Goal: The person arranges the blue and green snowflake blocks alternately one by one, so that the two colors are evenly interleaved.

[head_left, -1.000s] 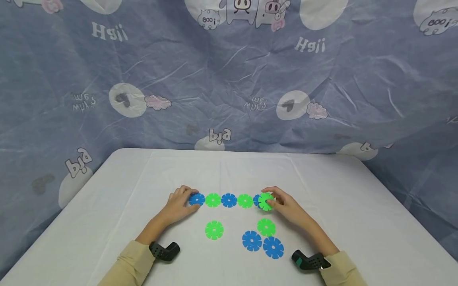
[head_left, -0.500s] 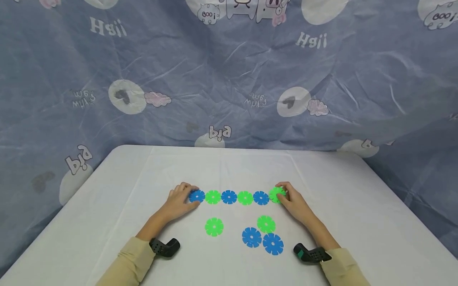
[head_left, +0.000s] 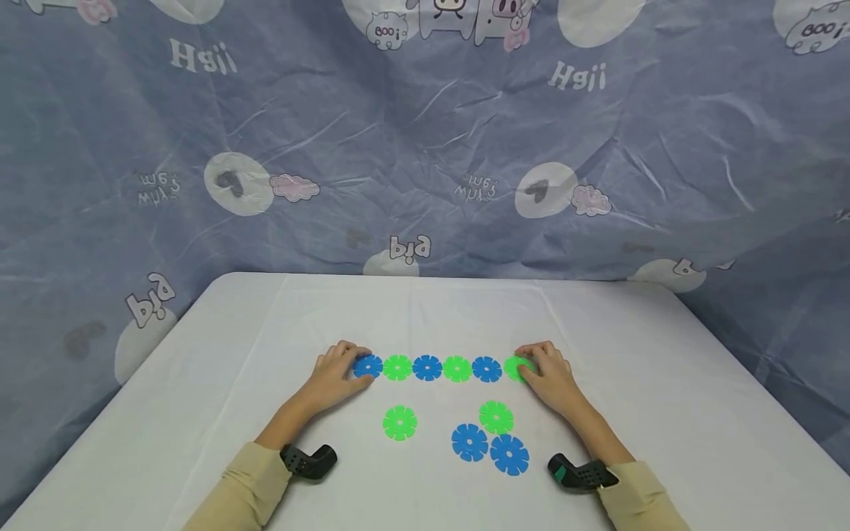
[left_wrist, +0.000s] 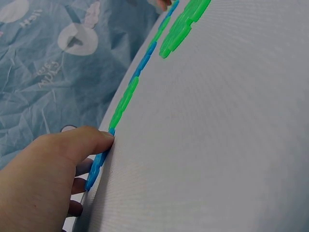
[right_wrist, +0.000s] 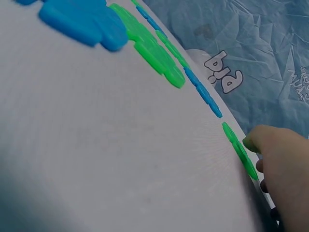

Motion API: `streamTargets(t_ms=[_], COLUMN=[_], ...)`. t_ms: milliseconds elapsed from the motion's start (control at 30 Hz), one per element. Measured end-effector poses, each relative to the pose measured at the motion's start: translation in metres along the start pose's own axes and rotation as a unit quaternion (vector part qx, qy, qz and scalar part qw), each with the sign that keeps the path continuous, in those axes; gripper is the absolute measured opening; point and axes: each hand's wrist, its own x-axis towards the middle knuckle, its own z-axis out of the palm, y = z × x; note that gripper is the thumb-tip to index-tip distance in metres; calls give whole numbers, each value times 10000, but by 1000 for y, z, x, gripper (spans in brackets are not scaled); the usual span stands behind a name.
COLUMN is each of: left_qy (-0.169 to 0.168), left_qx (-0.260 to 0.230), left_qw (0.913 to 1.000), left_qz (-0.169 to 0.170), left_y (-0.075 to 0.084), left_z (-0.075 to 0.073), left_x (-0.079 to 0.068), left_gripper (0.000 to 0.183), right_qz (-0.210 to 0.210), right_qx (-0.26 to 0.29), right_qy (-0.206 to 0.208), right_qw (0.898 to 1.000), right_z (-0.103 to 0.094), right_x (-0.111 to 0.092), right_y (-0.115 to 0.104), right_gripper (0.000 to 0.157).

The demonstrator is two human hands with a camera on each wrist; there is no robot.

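Note:
Along the white table runs a row of flat notched plastic discs in alternating blue and green. At its left end my left hand pinches a blue notched disc, thumb at the near edge and fingers at the far edge. My right hand holds a green notched disc at the right end in the same way, low at the table. A small gap parts that green disc from the neighbouring blue disc. Between the ends lie a green disc, a blue disc and another green one.
Nearer the front, a loose green disc lies by itself. To its right, another green disc sits close to two blue discs, one on the left and one on the right. A blue patterned cloth hangs behind the table.
My right hand has moved right with the green disc, from over the last blue disc to the row's right end, and lowered it to the table. My left hand has stayed in place.

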Motion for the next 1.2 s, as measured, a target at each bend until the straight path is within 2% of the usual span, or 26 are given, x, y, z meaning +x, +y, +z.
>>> streamTargets(t_ms=[967, 1100, 1200], left_qy=[-12, -15, -26], left_qx=[24, 32, 11], left_qw=[10000, 10000, 10000], left_qz=[-46, -43, -33], left_y=[1, 1, 1], left_z=[1, 0, 0], left_x=[1, 0, 0], left_gripper=[47, 46, 47], right_qz=[-242, -232, -250], right_qx=[-249, -204, -22], right_qy=[-78, 27, 253], right_qw=[9994, 9995, 9994], right_z=[0, 1, 2], right_x=[-1, -2, -4], right_y=[1, 0, -4], right_gripper=[27, 28, 26])
